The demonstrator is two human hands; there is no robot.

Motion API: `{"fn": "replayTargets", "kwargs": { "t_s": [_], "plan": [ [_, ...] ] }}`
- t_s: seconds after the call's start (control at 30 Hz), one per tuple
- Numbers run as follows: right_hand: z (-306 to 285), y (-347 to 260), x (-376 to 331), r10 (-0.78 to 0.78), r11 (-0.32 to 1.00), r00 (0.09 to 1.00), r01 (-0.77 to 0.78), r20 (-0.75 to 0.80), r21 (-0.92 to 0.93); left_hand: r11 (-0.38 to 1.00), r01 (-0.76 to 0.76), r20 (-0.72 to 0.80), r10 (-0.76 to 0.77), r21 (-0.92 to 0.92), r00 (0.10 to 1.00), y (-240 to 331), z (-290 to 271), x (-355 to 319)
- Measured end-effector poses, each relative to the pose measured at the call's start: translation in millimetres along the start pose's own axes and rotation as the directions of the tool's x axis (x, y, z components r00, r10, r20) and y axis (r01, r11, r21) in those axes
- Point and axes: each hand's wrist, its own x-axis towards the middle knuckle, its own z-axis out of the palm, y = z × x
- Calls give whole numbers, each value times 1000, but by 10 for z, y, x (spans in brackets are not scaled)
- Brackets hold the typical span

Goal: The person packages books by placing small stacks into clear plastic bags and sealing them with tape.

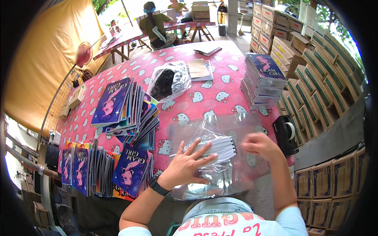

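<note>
A stack of spiral-bound notebooks lies inside a clear plastic bag on the table in front of me. My left hand, with a dark watch at the wrist, rests on the bag and notebooks, fingers spread. Just right of the notebooks, over the bag's right side, is my right hand. Its fingers are curled closed and slightly blurred; whatever they hold is hidden. Loose piles of notebooks with purple covers stand to my left, and more notebooks sit nearer the edge.
A black tape dispenser stands at the table's right edge. Beyond it rises a wrapped notebook stack. A plastic bag with something black lies farther back. Cardboard boxes are piled on the right; a person sits at another table.
</note>
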Motion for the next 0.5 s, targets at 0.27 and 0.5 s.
{"fn": "replayTargets", "kwargs": {
  "t_s": [0.27,0.5],
  "plan": [
    [789,-668,780,92,361,994,29,66,-932,1000,-3,13,2,26,1000,-6,-44,-6],
    [212,-647,472,79,258,996,10,31,-966,1000,-8,-70,9,9,997,-101,119,-101]
  ]
}}
